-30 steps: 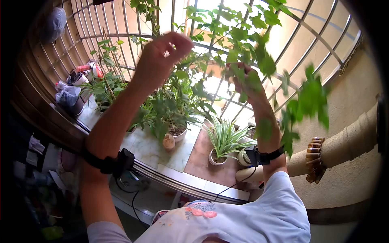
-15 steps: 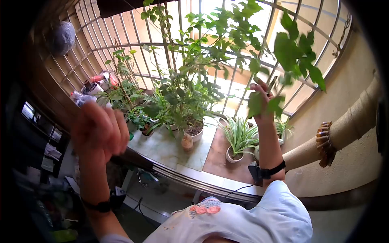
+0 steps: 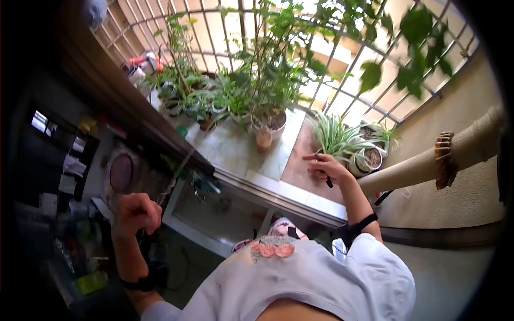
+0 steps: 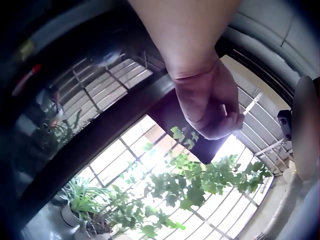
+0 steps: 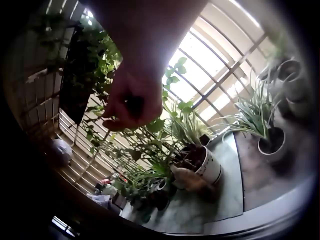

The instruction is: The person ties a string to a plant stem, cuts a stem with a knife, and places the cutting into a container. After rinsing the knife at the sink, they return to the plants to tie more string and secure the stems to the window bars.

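Observation:
My left hand (image 3: 135,215) is raised at the lower left in the head view, fingers curled in, with nothing visible in it. The left wrist view shows the same hand (image 4: 207,105) bent over, fingertips drawn in. My right hand (image 3: 329,168) hangs in front of a striped spider plant (image 3: 336,134), its index finger extended. Its other fingers curl round a small dark object (image 3: 329,183), whose end pokes out below; what it is cannot be told. Tall leafy plants (image 3: 270,69) rise from a white pot (image 3: 276,130), apart from both hands.
A metal window grille (image 3: 206,32) stands behind the plants. Leafy vines (image 3: 415,75) hang at the upper right. A beige pipe (image 3: 417,166) slants along the right wall. The sill's white edge (image 3: 313,197) runs below the pots, with a dark frame to the left.
My left hand has dropped away from the foliage to the lower left. The right hand has come down from among the vine leaves to the spider plant's front. The head view has tilted downward.

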The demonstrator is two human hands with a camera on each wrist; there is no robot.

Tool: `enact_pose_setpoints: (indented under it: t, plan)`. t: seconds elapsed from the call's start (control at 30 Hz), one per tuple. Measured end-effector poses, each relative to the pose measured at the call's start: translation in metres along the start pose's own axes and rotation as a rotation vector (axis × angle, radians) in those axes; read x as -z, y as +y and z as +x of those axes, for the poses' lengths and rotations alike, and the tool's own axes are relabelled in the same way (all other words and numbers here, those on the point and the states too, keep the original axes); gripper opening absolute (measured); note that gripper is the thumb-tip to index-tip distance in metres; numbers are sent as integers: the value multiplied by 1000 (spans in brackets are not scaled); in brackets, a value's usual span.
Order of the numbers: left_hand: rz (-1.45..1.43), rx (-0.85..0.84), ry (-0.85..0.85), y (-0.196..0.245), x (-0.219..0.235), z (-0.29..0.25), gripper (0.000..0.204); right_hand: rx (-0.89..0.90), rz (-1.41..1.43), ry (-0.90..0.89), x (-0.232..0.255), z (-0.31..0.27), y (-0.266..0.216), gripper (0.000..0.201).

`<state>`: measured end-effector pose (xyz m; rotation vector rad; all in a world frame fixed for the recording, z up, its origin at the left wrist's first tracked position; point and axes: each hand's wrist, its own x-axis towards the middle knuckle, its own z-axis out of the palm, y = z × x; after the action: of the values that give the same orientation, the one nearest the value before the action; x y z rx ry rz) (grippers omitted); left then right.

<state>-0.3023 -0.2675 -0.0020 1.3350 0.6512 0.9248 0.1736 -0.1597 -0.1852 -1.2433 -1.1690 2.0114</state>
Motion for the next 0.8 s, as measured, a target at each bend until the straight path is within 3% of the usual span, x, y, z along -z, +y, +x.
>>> enact_pose_setpoints:
  t: [0.03, 0.1, 0.17, 0.3, 0.4, 0.5, 0.63, 0.8]
  plan:
    - [48, 48, 37, -3, 4, -15, 6, -133, -318, 95, -5, 10, 21, 38]
    - [181, 360, 190, -5, 5, -47, 5, -75, -1066, 111, -4, 20, 61, 31]
    - [300, 617, 286, -11, 10, -74, 6, -261, -1222, 90, -16, 27, 78, 25]
    - [215, 860, 381, -47, 29, -148, 7, -141, -1168, 157, -20, 39, 117, 20]
    - [158, 947, 450, -89, 52, -220, 9, -293, -876, 153, -38, 42, 122, 17]
    - [140, 1025, 469, -106, 52, -264, 9, -428, -819, 177, -63, 41, 119, 17]
    - [121, 1153, 437, -135, 58, -322, 10, -415, -1020, 107, -63, 50, 145, 21]
    - [200, 1355, 324, -156, 60, -368, 10, -371, -1112, 161, -62, 48, 168, 25]
